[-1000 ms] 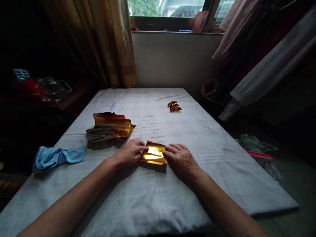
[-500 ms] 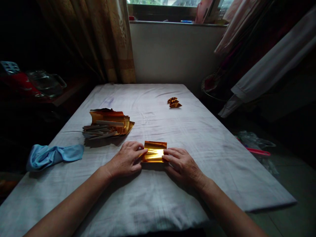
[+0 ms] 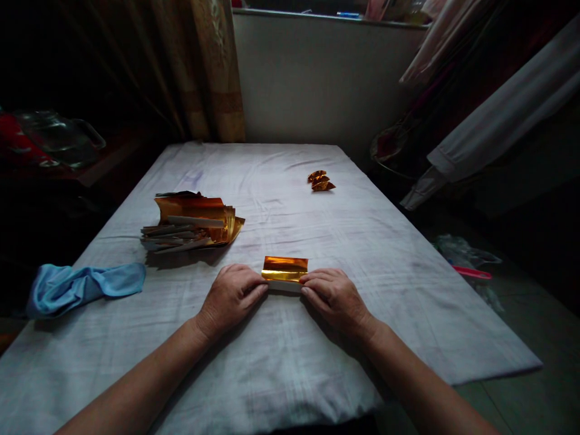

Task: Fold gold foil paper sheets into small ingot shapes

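A sheet of gold foil paper [image 3: 285, 266] lies on the cloth-covered table in front of me, its near edge turned up so that a pale strip of the back shows. My left hand [image 3: 233, 296] pinches the left end of that fold between thumb and fingers. At the right end, my right hand [image 3: 333, 296] grips the fold the same way. Beyond my left hand sits a stack of gold paper sheets [image 3: 194, 220], partly curled. Several small folded gold pieces [image 3: 321, 180] rest close together near the far right of the table.
A light blue cloth [image 3: 86, 287] is at the table's left edge. The table [image 3: 408, 302] has a wrinkled white cover. A glass jug [image 3: 58, 139] stands on a dark side surface at left. Clothes [image 3: 498, 115] hang at right, above a plastic bag [image 3: 466, 251] on the floor.
The near edge of the gold sheet has been folded up, showing its pale back. Both hands stay at its ends, thumbs now at the fold. The view has tilted slightly down.
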{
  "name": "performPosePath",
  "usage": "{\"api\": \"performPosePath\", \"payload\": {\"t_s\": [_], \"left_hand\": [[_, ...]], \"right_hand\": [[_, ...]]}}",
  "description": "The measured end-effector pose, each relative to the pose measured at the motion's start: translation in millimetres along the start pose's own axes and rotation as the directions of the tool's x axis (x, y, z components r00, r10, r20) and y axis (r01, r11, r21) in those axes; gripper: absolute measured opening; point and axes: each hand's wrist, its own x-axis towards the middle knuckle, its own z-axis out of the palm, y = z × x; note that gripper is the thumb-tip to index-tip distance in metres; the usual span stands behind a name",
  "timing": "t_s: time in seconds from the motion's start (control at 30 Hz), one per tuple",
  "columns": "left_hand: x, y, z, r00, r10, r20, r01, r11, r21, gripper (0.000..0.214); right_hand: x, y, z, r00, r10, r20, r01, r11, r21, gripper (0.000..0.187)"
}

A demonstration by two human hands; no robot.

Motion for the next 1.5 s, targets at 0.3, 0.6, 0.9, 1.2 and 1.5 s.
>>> {"api": "performPosePath", "payload": {"t_s": [0.3, 0.6, 0.9, 1.2, 1.5], "left_hand": [[8, 7, 8.1, 0.978, -0.202, -0.049, 0.204, 0.978, 0.042, 0.014], [16, 5, 10.2, 0.973, -0.228, -0.022, 0.229, 0.964, 0.139, 0.017], [9, 9, 13.4, 0.988, 0.014, -0.156, 0.031, 0.959, 0.283, 0.019], [-5, 30, 28.4, 0.955, 0.292, 0.044, -0.293, 0.917, 0.269, 0.037], [-9, 28, 31.7, 0.963, 0.262, 0.067, -0.270, 0.920, 0.283, 0.043]], "right_hand": [[13, -1, 4, 0.977, 0.205, 0.066, -0.206, 0.979, 0.005, 0.015], [13, -5, 13, 0.971, 0.231, -0.056, -0.236, 0.966, -0.107, 0.017], [14, -7, 17, 0.974, 0.214, -0.072, -0.225, 0.954, -0.200, 0.019], [14, -9, 17, 0.972, 0.213, -0.096, -0.228, 0.952, -0.205, 0.018], [13, -8, 18, 0.971, 0.222, -0.085, -0.234, 0.956, -0.178, 0.017]]}}
